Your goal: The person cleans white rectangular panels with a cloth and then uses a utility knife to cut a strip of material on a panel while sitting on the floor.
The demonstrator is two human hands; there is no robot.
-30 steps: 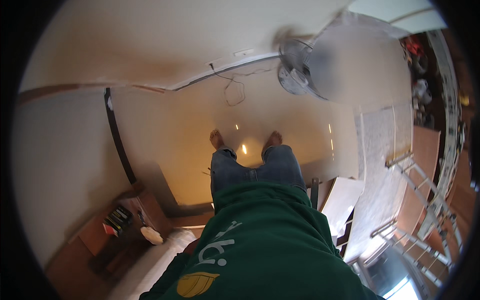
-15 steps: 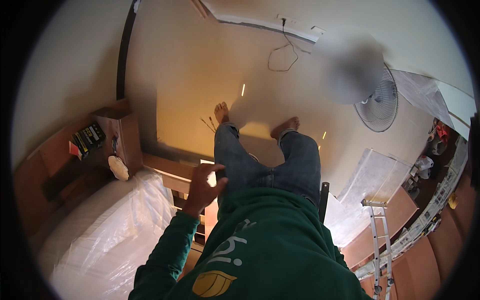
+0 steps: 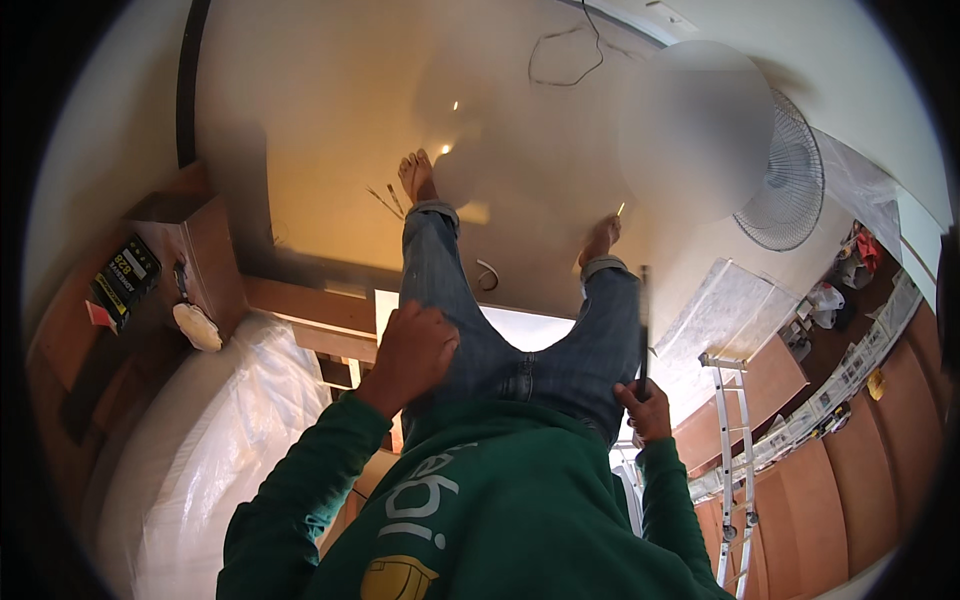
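Observation:
My left hand (image 3: pixel 412 348) is closed in a loose fist beside my left thigh, and nothing shows in it. Beside my right hip, my right hand (image 3: pixel 648 410) grips the lower end of a long, thin dark bar (image 3: pixel 644 322). The bar points away from me along my right leg; its kind is not clear. Both hands are close to my blue jeans (image 3: pixel 520 365).
My bare feet are on the pale floor (image 3: pixel 340 160). On the left are plastic-wrapped padding (image 3: pixel 215 440), a wooden box (image 3: pixel 200 245) and a black package (image 3: pixel 125 280). A fan (image 3: pixel 785 180), metal ladder (image 3: pixel 735 450) and loose cable (image 3: pixel 575 80) are farther right.
The left hand has curled from spread fingers. My right hand has come into view holding the dark bar, which has risen beside my leg. My legs are farther apart, and the view has shifted.

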